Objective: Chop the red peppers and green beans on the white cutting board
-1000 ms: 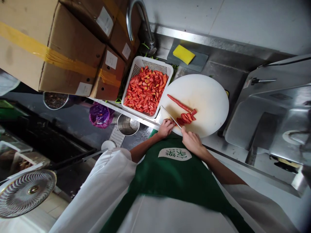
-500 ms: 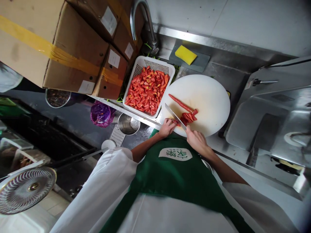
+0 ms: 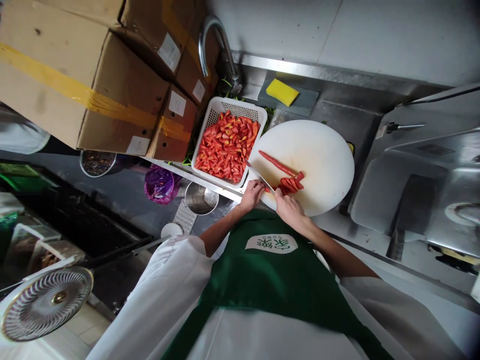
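Observation:
My right hand [image 3: 289, 208] is closed around the handle of a knife [image 3: 263, 179], whose blade slants up and left over the near-left edge of a round white cutting board [image 3: 326, 165]. Fingers curled, my left hand [image 3: 251, 195] sits at the board's near-left rim, closed on a red chili pepper [image 3: 267, 190] of which only a little shows beside the blade. Right of the knife lies a small pile of cut chili pieces [image 3: 289, 185]. Behind them rests a long whole chili [image 3: 277, 162], its thick end by the pile.
Touching the board's left side is a white plastic basket [image 3: 207, 112] full of cut red chilies. Cardboard boxes [image 3: 123, 95] are stacked at left, near a faucet [image 3: 221, 25]. A yellow sponge [image 3: 282, 92] lies behind the board. Metal sink equipment [image 3: 390, 185] stands at right.
Both hands and the knife have shifted left, the blade tip now reaching near the basket's edge. The whole chili and cut pile stay put on the board. The view has tilted slightly.

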The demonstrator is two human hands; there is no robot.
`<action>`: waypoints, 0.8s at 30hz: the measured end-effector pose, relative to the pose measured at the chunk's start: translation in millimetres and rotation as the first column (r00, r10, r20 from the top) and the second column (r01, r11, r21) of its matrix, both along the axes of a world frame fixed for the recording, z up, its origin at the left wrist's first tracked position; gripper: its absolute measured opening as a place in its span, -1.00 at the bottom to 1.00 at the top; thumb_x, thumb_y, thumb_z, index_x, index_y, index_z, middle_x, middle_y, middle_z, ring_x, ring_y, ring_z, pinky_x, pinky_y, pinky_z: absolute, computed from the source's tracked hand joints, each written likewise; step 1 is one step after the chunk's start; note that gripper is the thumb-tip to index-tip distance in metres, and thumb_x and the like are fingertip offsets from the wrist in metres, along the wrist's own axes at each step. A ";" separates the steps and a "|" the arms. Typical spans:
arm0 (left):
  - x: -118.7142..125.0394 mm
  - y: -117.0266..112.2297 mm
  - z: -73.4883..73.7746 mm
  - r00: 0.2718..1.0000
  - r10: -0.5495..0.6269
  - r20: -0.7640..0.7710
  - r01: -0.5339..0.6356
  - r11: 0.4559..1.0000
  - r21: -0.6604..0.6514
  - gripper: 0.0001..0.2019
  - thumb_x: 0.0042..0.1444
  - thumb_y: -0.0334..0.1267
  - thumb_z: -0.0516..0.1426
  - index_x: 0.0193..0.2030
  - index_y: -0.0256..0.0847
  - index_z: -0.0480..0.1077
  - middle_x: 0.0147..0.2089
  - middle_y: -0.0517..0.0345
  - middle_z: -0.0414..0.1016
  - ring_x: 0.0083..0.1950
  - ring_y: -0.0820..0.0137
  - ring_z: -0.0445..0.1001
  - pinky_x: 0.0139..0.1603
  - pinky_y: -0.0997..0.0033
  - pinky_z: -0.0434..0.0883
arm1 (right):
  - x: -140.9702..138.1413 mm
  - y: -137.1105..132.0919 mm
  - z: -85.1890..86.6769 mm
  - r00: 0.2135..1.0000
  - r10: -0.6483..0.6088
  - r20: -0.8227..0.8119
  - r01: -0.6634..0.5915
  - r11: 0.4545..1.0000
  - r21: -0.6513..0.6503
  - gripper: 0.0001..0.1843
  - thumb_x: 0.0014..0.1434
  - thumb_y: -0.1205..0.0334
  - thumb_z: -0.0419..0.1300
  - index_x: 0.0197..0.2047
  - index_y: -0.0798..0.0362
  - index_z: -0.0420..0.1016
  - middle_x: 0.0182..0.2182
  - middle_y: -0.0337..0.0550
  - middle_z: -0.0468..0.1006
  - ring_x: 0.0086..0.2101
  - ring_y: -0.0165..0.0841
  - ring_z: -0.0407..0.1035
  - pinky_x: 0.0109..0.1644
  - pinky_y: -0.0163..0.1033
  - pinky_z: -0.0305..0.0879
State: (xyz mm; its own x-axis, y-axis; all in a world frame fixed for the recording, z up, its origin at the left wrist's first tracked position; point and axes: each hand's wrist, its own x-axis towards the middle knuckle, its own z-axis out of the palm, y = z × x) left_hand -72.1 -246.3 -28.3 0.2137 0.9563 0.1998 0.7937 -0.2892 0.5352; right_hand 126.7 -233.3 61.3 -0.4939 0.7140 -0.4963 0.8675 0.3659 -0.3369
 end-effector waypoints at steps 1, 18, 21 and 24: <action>0.5 0.8 -0.2 1.000 -0.011 -0.002 0.011 1.000 -0.011 -0.75 0.41 -0.20 -0.01 -0.07 -0.21 0.46 -0.06 0.00 0.37 0.02 0.32 0.36 0.08 0.26 0.42 | -0.7 0.8 1.2 1.000 -0.004 -0.002 0.004 1.000 0.000 -0.58 0.32 0.47 -0.12 0.23 0.24 0.14 -0.19 0.17 0.60 -0.15 -0.13 0.55 -0.14 -0.23 0.33; 10.4 -15.4 -21.2 0.997 -0.082 -0.009 0.083 0.996 0.028 -0.69 0.42 -0.17 -0.03 0.06 -0.21 0.47 -0.04 -0.02 0.36 0.04 0.31 0.34 0.06 0.28 0.45 | 36.4 -12.6 2.4 0.996 0.029 0.080 -0.033 0.998 0.057 -0.57 0.38 0.41 -0.10 0.28 0.21 0.12 -0.29 0.09 0.61 -0.22 -0.14 0.56 -0.16 -0.22 0.30; 10.1 -11.4 -21.2 0.995 -0.095 0.003 0.095 0.995 0.017 -0.70 0.42 -0.18 -0.04 0.07 -0.21 0.46 -0.03 -0.02 0.37 0.04 0.31 0.35 0.07 0.25 0.45 | 25.6 -16.1 1.9 0.996 0.047 0.070 -0.050 0.998 0.041 -0.53 0.33 0.47 -0.09 0.29 0.24 0.13 -0.26 0.12 0.61 -0.20 -0.14 0.55 -0.16 -0.22 0.30; 10.0 -9.0 -22.0 0.994 -0.110 0.010 0.110 0.994 -0.008 -0.70 0.42 -0.16 -0.03 0.07 -0.20 0.45 -0.03 -0.02 0.37 0.04 0.32 0.36 0.07 0.25 0.46 | 8.9 -4.7 -6.2 0.999 0.016 0.031 -0.016 1.000 0.024 -0.54 0.33 0.49 -0.12 0.28 0.26 0.13 -0.21 0.15 0.61 -0.16 -0.15 0.55 -0.16 -0.23 0.30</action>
